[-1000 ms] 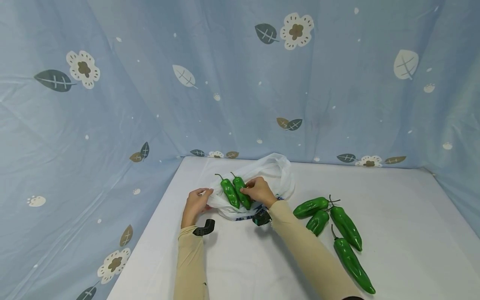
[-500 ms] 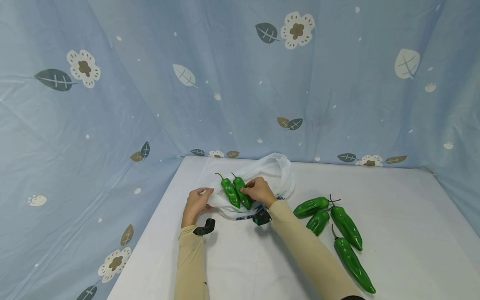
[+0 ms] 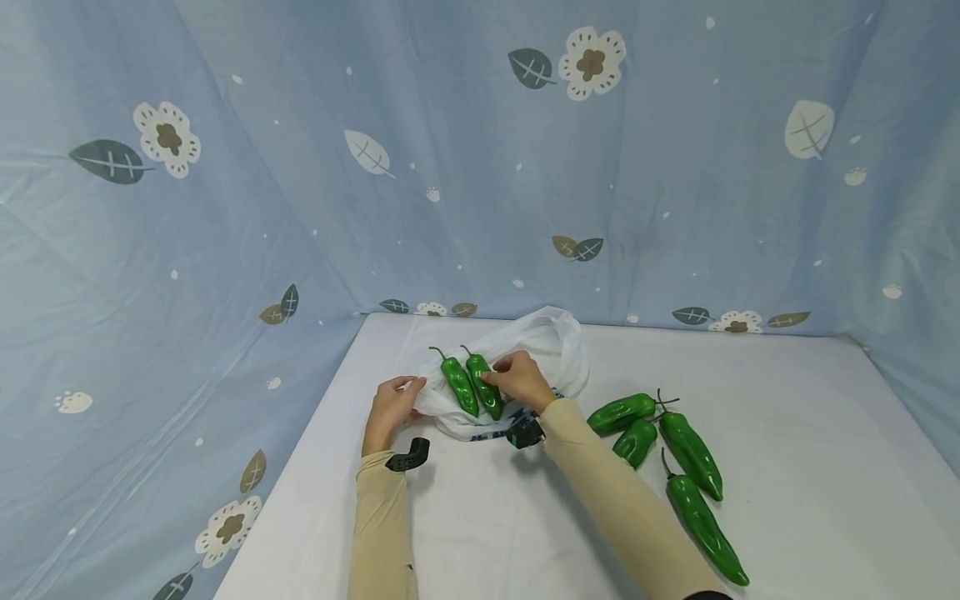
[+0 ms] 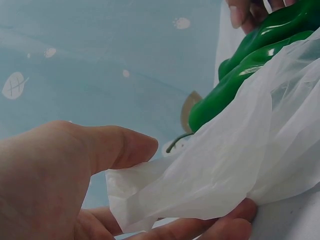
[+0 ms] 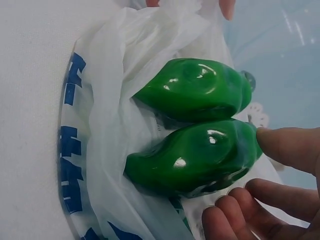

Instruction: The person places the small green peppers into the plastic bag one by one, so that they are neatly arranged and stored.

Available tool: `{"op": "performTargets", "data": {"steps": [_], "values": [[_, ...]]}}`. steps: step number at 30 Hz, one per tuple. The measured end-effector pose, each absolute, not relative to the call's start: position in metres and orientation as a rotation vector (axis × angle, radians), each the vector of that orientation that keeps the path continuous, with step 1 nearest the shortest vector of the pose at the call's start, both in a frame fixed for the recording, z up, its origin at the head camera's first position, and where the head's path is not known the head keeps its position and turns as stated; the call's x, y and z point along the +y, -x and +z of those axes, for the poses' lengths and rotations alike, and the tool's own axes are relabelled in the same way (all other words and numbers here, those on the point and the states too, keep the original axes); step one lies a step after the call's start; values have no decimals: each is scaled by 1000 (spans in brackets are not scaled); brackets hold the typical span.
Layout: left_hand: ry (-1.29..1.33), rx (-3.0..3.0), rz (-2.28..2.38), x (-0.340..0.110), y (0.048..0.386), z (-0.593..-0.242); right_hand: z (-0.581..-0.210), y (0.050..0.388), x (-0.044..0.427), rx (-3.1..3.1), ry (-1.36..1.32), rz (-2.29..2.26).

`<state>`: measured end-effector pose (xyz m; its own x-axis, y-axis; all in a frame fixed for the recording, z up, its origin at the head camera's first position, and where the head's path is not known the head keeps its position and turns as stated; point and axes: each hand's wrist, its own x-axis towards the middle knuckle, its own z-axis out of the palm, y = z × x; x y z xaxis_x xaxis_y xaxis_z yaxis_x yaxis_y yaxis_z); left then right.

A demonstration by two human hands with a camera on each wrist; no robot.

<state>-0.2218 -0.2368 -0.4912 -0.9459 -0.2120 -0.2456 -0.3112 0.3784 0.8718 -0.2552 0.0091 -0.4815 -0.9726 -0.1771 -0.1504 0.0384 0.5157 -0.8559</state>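
Observation:
Two green peppers, the left one (image 3: pixel 459 387) and the right one (image 3: pixel 484 386), lie side by side on a crumpled white plastic bag (image 3: pixel 551 337) with blue print. My left hand (image 3: pixel 392 407) holds the bag's left edge, its thumb above and fingers below the plastic in the left wrist view. Over the right pepper is my right hand (image 3: pixel 521 381). The right wrist view has its thumb (image 5: pixel 290 150) against the stem end of the near pepper (image 5: pixel 195 160), with the other fingers loosely bent below, spread apart from the thumb.
Several more green peppers lie right of the bag, one (image 3: pixel 705 527) nearest the front and another (image 3: pixel 692 454) behind it. The white table (image 3: pixel 480 517) ends at a blue patterned cloth (image 3: pixel 465 167) behind and at left.
My right hand has shifted very slightly right, its thumb a little higher along the pepper. The left hand, bag and peppers look the same.

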Motion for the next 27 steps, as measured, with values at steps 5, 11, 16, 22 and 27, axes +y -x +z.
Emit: {"op": "performTargets", "data": {"steps": [5, 11, 16, 22, 27], "values": [[474, 2540, 1616, -237, 223, -491, -479, 254, 13, 2536, 142, -1467], [466, 2533, 1606, -238, 222, -490, -469, 251, 16, 2558, 186, -1503], [461, 2522, 1600, -240, 222, -490, -458, 247, 20, 2599, 262, -1506], [451, 2531, 1594, -240, 223, -490, -443, 241, 26, 2634, 313, -1524], [456, 2527, 1596, -240, 223, -490, -436, 236, 33, 2643, 344, -1542]]}}
